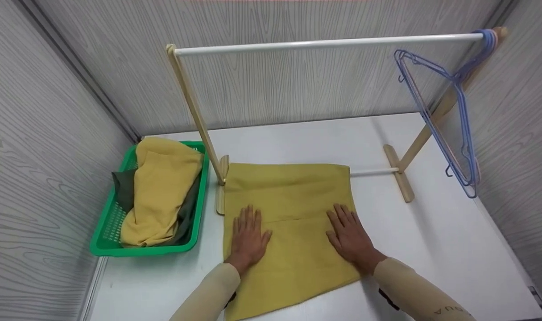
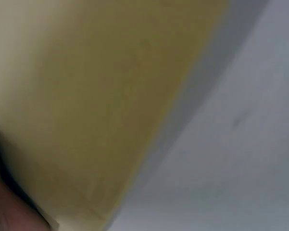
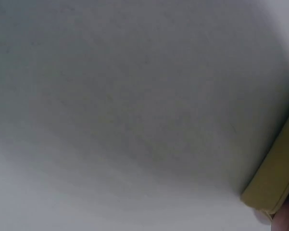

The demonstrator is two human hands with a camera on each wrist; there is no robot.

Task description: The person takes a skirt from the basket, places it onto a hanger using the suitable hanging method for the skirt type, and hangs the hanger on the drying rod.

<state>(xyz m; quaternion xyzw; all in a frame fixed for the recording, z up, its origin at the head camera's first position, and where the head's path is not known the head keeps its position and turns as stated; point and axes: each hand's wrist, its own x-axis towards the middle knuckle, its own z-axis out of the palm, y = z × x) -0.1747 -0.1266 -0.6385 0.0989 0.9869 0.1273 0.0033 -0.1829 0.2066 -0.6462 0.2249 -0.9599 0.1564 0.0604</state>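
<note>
A mustard-yellow cloth [image 1: 293,258] lies spread flat on the white table, with a crosswise crease near its middle. My left hand [image 1: 249,238] rests palm down on its left side, fingers extended and thumb out. On the right side my right hand [image 1: 351,236] lies flat as well, fingers pointing up and inward. In the left wrist view the cloth [image 2: 115,96] shows blurred, its edge running beside the table. Only a corner of the cloth [image 3: 269,187] and a bit of the hand show in the right wrist view.
To the left stands a green basket [image 1: 143,250] holding a yellow garment [image 1: 163,191] and dark green cloth [image 1: 124,189]. A rack with a white rail [image 1: 324,43] and wooden legs spans the back. Several blue hangers [image 1: 462,107] hang at its right end. Panelled walls enclose the table [image 1: 449,258].
</note>
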